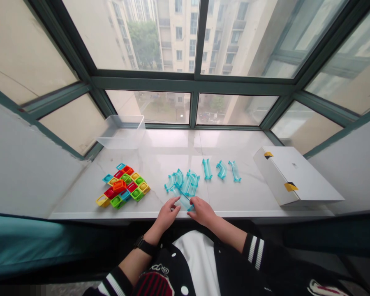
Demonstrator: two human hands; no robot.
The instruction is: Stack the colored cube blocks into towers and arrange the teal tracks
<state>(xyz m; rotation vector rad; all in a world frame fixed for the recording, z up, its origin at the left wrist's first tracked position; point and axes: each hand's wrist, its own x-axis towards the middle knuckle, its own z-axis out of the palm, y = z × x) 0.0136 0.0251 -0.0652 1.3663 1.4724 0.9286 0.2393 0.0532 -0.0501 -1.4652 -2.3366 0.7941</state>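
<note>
My left hand (168,213) and my right hand (202,210) meet at the front edge of a white marble sill (172,152). Both pinch the same clear blue track piece (182,200), fingers closed on its ends. Just beyond it lies a pile of curved clear blue track pieces (183,181). Three more blue track pieces (221,169) lie apart in a row to the right. A cluster of coloured square blocks (122,187), red, green, yellow, orange and blue, sits to the left of my hands.
An empty clear plastic bin (123,130) stands at the back left by the window. A white cardboard box (292,174) with yellow corner marks lies at the right end of the sill. Window frames surround the sill on three sides.
</note>
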